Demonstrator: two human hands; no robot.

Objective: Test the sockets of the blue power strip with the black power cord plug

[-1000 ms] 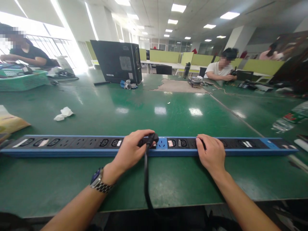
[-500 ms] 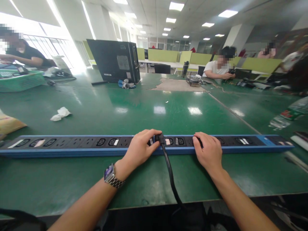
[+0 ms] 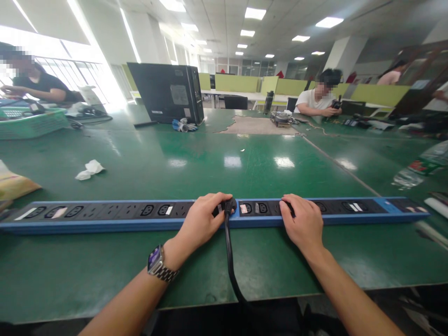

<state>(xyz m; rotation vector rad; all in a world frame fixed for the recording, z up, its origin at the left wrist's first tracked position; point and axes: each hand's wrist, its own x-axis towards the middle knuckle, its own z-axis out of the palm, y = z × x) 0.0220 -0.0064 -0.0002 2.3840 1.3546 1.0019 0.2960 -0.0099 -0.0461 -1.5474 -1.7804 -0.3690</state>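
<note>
A long blue power strip (image 3: 196, 225) with a black face and several sockets lies across the table in front of me. My left hand (image 3: 203, 214) is closed on a black power plug (image 3: 229, 205) near the strip's middle. From the plug a thick black cord (image 3: 229, 256) runs down over the table's front edge. Whether the plug sits in a socket or only rests on the strip, I cannot tell. To its right, my right hand (image 3: 303, 219) grips the strip, thumb bent over the black face and fingers curled toward the far edge.
The green table (image 3: 175, 177) carries crumpled tissue (image 3: 90, 170), a black computer case (image 3: 168, 93), gloves (image 3: 184, 125), a green basket (image 3: 35, 123) and a plastic bottle (image 3: 420, 163). One person (image 3: 317, 100) sits across at the right, another (image 3: 42, 84) at the far left.
My left hand has moved slightly left along the strip with the plug, and the cord has swung left. My right hand stays in place on the strip.
</note>
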